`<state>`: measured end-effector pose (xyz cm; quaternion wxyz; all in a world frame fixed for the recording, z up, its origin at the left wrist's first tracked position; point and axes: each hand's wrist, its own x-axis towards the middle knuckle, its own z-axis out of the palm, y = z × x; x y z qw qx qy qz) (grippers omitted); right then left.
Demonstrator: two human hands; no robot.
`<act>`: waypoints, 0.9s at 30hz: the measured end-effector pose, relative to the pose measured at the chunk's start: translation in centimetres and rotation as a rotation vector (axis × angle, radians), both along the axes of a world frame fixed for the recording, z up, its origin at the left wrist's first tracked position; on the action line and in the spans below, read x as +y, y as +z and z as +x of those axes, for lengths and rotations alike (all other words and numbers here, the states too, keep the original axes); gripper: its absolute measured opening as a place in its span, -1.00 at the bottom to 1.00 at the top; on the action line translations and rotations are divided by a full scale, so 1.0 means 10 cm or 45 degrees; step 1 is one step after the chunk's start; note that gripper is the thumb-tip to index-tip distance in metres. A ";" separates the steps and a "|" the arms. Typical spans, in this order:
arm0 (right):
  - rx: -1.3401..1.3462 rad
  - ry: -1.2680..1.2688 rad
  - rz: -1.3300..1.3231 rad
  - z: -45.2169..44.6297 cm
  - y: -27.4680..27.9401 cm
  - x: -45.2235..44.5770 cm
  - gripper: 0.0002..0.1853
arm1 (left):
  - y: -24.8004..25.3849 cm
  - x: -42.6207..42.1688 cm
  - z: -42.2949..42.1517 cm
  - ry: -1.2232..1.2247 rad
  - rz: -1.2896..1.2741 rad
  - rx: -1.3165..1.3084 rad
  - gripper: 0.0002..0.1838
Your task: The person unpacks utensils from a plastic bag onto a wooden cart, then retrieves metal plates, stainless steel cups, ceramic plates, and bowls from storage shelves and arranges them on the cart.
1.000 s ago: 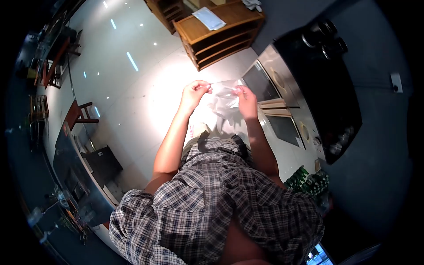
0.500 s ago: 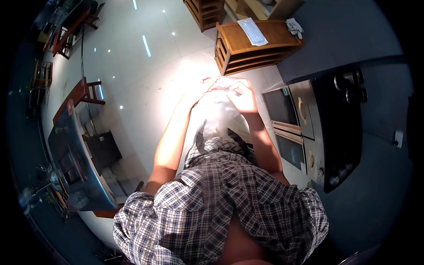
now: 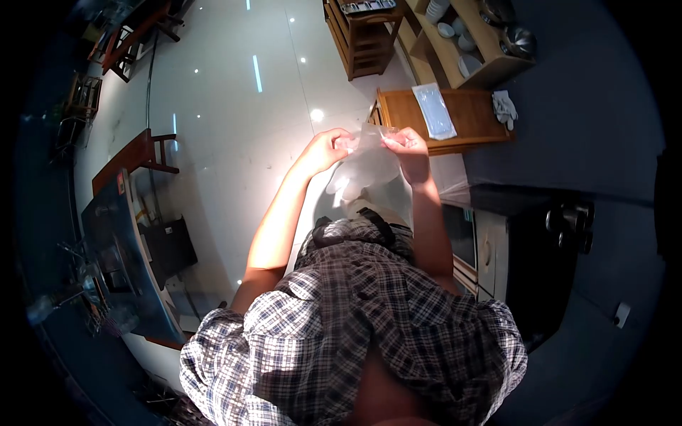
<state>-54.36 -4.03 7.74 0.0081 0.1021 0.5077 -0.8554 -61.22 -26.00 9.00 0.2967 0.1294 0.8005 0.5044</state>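
Observation:
A thin, translucent plastic piece [image 3: 366, 167], which looks like a glove or bag, hangs between my two hands in front of my waist. My left hand [image 3: 328, 150] pinches its upper left edge. The upper right edge is pinched in my right hand [image 3: 410, 150], beside the wooden stand. Between the hands the film is pulled up, and its lower part hangs loose in rounded lobes.
A wooden stand [image 3: 469, 117] bears a pale blue packet [image 3: 434, 111] and white gloves [image 3: 504, 108]. Behind it is a shelf with bowls [image 3: 467, 65]. A black-topped cabinet [image 3: 491, 245] stands at right, a dark table [image 3: 131, 248] at left.
The view has turned, so the stand and cabinet sit lower and farther right. My hands came close together over the plastic, then moved apart, and it now hangs spread between them.

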 end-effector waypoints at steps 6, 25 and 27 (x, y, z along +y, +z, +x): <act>-0.111 -0.095 0.151 -0.71 -0.16 0.67 -0.90 | -0.19 0.15 -0.65 0.196 -0.717 0.700 -0.70; -0.267 -0.132 0.259 -2.30 0.12 0.58 -0.84 | 0.48 0.33 -2.57 0.331 0.311 -0.453 -0.63; -0.250 -0.142 0.289 -2.53 0.39 0.39 -0.82 | 0.65 0.12 -2.86 0.336 0.346 -0.459 -0.64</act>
